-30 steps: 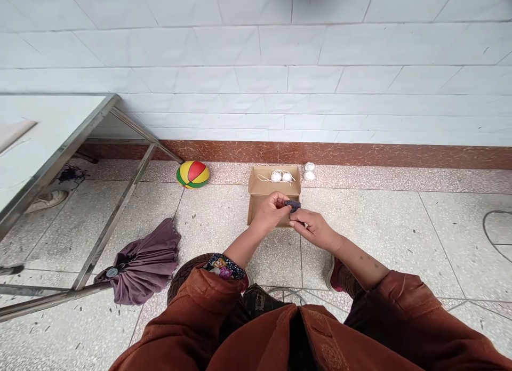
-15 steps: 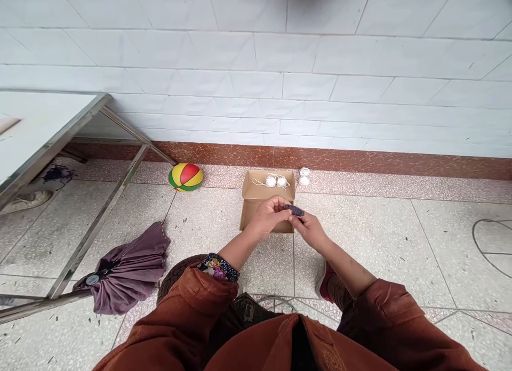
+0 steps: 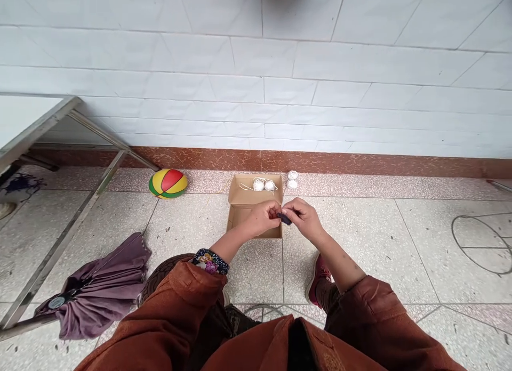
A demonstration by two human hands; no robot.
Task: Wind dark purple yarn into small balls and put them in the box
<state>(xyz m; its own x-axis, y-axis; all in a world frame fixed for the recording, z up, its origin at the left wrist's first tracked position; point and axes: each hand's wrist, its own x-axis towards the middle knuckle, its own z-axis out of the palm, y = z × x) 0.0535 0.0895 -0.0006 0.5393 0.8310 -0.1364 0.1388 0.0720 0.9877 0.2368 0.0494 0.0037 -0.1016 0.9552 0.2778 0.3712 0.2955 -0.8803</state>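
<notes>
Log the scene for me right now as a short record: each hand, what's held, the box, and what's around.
Left hand: pinching a small dark bundle
Right hand: gripping the same bundle
Bundle detail: too small to tell
Cardboard box: open on the floor, beyond the hands
White balls inside: two, in the half nearer the wall
White balls outside: two, right of the box
Multicoloured ball: left of the box
Purple umbrella: on the floor, farther left
Table: left edge of view

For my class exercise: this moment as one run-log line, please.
left hand: holding dark bundle | right hand: holding same | cardboard box: open | white balls: two in box, two beside
</notes>
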